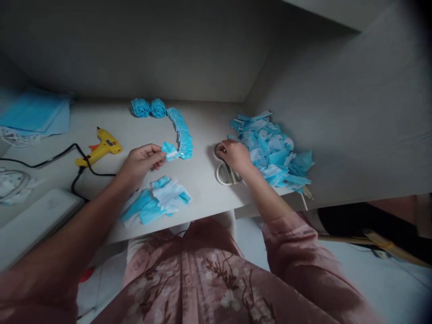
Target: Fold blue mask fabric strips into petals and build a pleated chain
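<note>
A small pleated piece of light blue fabric (168, 150) with a white strip across it is pinched in my left hand (143, 163), between thumb and fingers. Its edge lies close to the lower end of a curved, pleated blue strip (184, 132). My right hand (235, 154) is closed at a round, grey ring-like thing (218, 150); its fingertips hide part of it, so I cannot tell whether it is gripped. Right below that hand lie scissors with white handles (223, 174). Two blue fabric rosettes (148, 108) sit at the back of the table.
Loose blue and white fabric pieces (270, 150) are heaped at the right. More pieces (158, 202) lie near the front edge. At left are a yellow glue gun (101, 147) with a black cord, stacked blue masks (37, 110) and a long white box (40, 225). Walls enclose the back and right.
</note>
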### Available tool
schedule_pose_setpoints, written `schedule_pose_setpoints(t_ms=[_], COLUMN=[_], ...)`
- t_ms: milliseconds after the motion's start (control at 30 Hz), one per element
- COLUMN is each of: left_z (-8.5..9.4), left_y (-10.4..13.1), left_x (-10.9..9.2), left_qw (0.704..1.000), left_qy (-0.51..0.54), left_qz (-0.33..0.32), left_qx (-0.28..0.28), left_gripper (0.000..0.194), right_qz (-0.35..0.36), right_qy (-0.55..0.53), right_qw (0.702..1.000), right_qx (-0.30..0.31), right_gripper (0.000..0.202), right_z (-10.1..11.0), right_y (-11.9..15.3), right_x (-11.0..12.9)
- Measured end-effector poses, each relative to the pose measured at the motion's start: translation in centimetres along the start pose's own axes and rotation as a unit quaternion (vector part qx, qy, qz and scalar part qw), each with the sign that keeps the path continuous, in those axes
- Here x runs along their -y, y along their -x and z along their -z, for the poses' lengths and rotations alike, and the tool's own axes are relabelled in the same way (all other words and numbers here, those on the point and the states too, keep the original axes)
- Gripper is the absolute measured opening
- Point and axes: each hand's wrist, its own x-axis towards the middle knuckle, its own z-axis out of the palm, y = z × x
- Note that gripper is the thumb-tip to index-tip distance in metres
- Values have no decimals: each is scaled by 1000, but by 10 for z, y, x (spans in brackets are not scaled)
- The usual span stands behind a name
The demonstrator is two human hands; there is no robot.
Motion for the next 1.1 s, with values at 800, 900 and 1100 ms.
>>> schedule_pose_setpoints(t_ms=[800,900,1100], left_z=[-2,-2,-4], left_y=[6,6,7], left_x=[0,-1,-5], left_qw=[999,999,999], left_qy=[-27,-27,-25], left_qz=[36,35,24], left_qx=[19,21,26], left_gripper=[20,19,18], right_qz=[-80,-77,-83], right_qy=[-138,-209,-337], right_qw=[986,972,932], right_qx=[-54,-76,-103], right_gripper=[19,16,16], right_z=[-29,-39,-43], right_y=[-4,-6,-7], right_x=[-20,-25,-26])
